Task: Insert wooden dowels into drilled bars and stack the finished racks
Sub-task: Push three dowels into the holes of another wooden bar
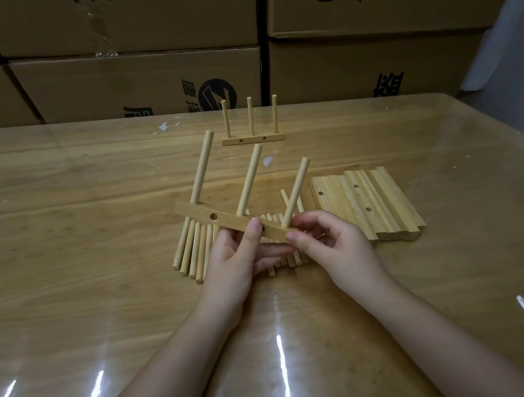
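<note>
Stacked cardboard boxes (134,79) back a glossy wooden worktop (64,217). Both hands hold a drilled bar (221,220) with three dowels standing in it, tilted above a row of loose dowels (191,246): the left hand (231,259) pinches its middle, the right hand (332,239) grips its near end. Spare bars (369,200) lie to the right; a finished rack (252,139) stands behind.

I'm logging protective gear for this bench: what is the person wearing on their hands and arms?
Nothing in view. The left hand and right hand are bare: no gloves or rings. Both forearms are uncovered down to the frame's edge, with no sleeve, watch or band showing.
</note>
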Demonstrator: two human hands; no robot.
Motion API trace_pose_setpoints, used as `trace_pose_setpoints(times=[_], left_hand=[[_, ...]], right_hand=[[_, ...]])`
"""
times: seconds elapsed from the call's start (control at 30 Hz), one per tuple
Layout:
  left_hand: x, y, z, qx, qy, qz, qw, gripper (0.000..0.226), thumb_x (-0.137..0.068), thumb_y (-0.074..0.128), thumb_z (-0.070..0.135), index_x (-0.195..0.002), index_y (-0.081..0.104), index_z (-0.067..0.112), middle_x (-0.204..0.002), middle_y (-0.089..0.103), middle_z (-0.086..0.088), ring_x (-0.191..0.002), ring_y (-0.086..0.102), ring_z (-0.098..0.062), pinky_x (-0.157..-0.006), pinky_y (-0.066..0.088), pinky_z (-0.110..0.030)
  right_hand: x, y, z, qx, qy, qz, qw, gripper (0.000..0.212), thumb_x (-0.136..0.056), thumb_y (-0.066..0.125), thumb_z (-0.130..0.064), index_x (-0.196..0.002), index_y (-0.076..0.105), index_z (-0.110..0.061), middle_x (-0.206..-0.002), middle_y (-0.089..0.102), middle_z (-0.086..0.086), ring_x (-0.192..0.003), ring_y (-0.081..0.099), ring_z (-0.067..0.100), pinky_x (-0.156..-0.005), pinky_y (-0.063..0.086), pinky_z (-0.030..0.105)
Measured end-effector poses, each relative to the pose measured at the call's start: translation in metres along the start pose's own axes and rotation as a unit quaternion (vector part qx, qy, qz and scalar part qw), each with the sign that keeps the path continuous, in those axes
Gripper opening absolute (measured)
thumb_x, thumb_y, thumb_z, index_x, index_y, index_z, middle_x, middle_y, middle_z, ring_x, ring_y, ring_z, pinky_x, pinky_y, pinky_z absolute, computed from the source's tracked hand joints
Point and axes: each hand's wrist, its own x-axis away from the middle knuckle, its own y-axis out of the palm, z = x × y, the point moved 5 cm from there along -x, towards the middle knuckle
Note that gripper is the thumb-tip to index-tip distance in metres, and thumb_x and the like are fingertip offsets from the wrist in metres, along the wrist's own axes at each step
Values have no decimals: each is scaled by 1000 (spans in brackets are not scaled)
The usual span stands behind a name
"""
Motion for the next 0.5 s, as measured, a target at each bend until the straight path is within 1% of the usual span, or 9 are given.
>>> trace_pose_setpoints(times=[0.1, 0.2, 0.27, 0.37, 0.5], left_hand=[[-1, 0, -1, -2, -5, 2, 1000, 30, -87, 57, 37, -101, 61, 11, -96, 74, -14, -86, 72, -28, -67, 57, -24], [-1, -1, 0, 10, -12, 9, 1000, 31, -83, 60, 35, -99, 62, 9, -95, 74, -15, -84, 73, -29, -67, 57, -26], [0, 1, -1, 13, -26, 6, 1000, 36, -81, 60, 35, -103, 62, 5, -95, 74, -15, -84, 73, -29, -67, 57, -26], [1, 3, -2, -4, -50, -7, 999, 44, -81, 58, 36, -107, 62, 1, -94, 74, -15, -83, 73, -27, -67, 57, -24], [3, 7, -1, -58, -57, -18, 997, 38, -83, 56, 37, -100, 64, 5, -85, 75, -13, -69, 72, -23, -62, 58, -27]], right_hand=[[-1, -4, 1, -9, 8, 11, 1000, 23, -80, 70, -21, -93, 62, -38, -90, 67, -13, -85, 62, 6, -76, 52, 20], [-1, -7, 2, -24, 21, -2, 999, 25, -80, 71, -17, -97, 64, -32, -93, 69, -13, -87, 63, 2, -77, 52, 17], [1, -10, 3, -31, 24, 6, 999, 22, -79, 71, -14, -94, 66, -29, -90, 70, -13, -85, 64, 0, -72, 50, 13], [2, -19, 3, -20, 12, 59, 998, 19, -78, 71, -10, -84, 68, -27, -84, 70, -13, -79, 64, 0, -67, 48, 11], [1, -28, 2, -13, 12, 87, 996, 16, -77, 72, -8, -80, 69, -23, -82, 70, -14, -78, 64, 0, -68, 48, 12]])
